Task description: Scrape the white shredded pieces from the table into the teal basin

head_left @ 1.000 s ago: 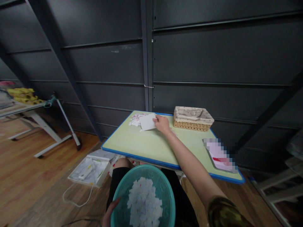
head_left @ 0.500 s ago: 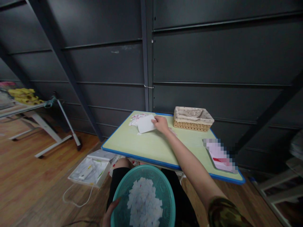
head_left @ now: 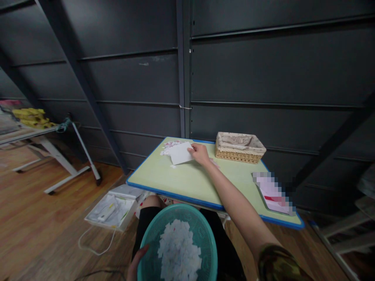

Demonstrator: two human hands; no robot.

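Observation:
My right hand point(head_left: 200, 152) reaches across the light green table point(head_left: 187, 181) and pinches a white sheet of paper point(head_left: 181, 153) by its right edge. The sheet lies against a small heap of paper scraps point(head_left: 168, 146) at the table's far left corner. My left hand point(head_left: 135, 264) grips the rim of a teal plastic basket point(head_left: 202, 230) on my lap, at the bottom of the view. The basket holds a pile of white paper scraps point(head_left: 178, 253). Only part of the left hand shows.
A woven wicker basket point(head_left: 239, 146) stands at the table's far right. A pinkish flat item point(head_left: 274, 193), partly blurred, lies near the right edge. On the wooden floor to the left lies a white tray with cable point(head_left: 113, 206). A second table point(head_left: 35, 134) stands far left.
My right hand has dragged the white sheet slightly left and toward me over the scrap heap. The left hand and basket have stayed put.

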